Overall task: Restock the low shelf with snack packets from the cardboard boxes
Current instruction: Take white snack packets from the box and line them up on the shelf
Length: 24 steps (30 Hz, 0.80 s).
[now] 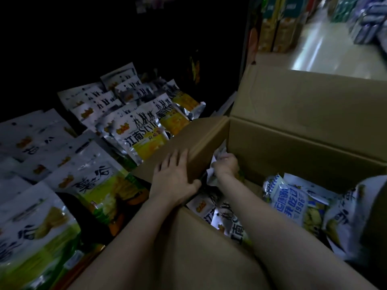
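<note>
A large brown cardboard box (293, 130) with its flaps up fills the right and lower centre of the frame, and the snack packets to be shelved lie loose inside it: white and yellow foil packets (211, 208) at the box's near left corner and a blue-and-white packet (291, 204) toward the right. The left hand (176, 176) lies flat with straight, spread fingers on the box's left flap (194, 141), pressing it outward, thumb at the flap's inner edge. The right hand (227, 165) is down inside the box at centre frame, fingers curled round the crumpled top of a white packet (211, 170) tucked against the flap. The likely trouble is a poor hold: the right hand seems to have only the edge of the bag, so it could slip free or tear at the seal when lifted, and if the left hand eases off, the flap may spring back and snag the packet. The low shelf (117, 130) at the left of the frame already carries rows of white, yellow and green packets (142, 135) leaning on one another, which a careless push could topple. The shelf bay is very dark; a pale, brightly lit shop aisle floor (326, 49) with stacked goods runs away at upper right.
</note>
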Tool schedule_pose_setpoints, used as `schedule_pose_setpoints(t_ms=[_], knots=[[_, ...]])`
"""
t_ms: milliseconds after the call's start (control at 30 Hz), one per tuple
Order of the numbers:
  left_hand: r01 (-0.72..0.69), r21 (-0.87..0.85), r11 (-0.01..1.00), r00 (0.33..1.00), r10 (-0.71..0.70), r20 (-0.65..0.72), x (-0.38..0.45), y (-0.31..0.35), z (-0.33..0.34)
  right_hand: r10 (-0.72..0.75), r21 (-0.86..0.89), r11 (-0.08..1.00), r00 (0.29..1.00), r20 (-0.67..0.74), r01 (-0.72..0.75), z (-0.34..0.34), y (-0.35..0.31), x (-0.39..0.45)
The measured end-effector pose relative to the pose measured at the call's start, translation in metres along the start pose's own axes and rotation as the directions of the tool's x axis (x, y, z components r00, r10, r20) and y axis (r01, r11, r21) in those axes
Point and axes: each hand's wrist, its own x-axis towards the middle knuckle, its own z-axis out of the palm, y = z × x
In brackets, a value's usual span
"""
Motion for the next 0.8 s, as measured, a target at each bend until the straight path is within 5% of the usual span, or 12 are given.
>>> schedule_pose_setpoints(t_ms=[233,333,400,567,700,800], knots=[[-0.135,-0.074,0.988,0.99,0.131,-0.057,0.002,0.001,-0.007,-0.133,0.324,0.944,0.966,0.222,0.056,-0.069,-0.094,-0.044],[-0.202,-0.597,0.776,0.979,0.174,-0.104,-0.004,0.015,-0.029,-0.261,0.441,0.894,0.894,0.363,0.082,-0.065,-0.122,-0.083],[-0.202,-0.791,0.578,0.978,0.075,-0.195,-0.011,0.018,-0.046,-0.358,0.443,0.883,0.834,0.419,0.156,-0.054,-0.133,-0.112],[-0.288,-0.805,0.519,0.815,-0.308,-0.49,-0.033,-0.036,-0.095,-0.631,0.543,0.763,0.586,0.508,0.351,-0.03,-0.159,-0.181],[-0.258,-0.895,0.364,0.743,-0.517,-0.425,-0.074,-0.109,-0.139,-0.704,0.149,0.613,0.45,0.549,0.776,0.007,-0.169,-0.215],[-0.169,-0.952,0.253,0.738,-0.607,-0.293,-0.115,-0.166,-0.157,-0.603,-0.06,0.525,0.421,0.678,0.849,0.051,-0.148,-0.239]])
